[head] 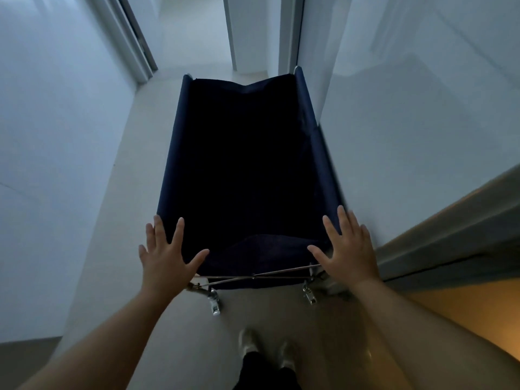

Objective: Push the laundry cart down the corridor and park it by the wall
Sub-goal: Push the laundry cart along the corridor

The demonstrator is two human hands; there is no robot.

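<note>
The laundry cart (174, 153) is a dark blue fabric bin on a metal frame with small castors, standing lengthwise in a narrow corridor. Its right side lies against or very near the right wall (408, 122). The inside of the bin is too dark to make out. My left hand (166, 254) hovers over the near left corner with fingers spread, holding nothing. My right hand (346, 249) is spread the same way over the near right corner. Whether the palms touch the rim, I cannot tell.
White walls close in on both sides, the left wall (56, 136) farther from the cart. A door frame (135, 40) stands at the far left, and an opening (197, 38) lies ahead. A ledge or door edge (450, 243) juts out at the near right. My feet (264, 350) stand behind the cart.
</note>
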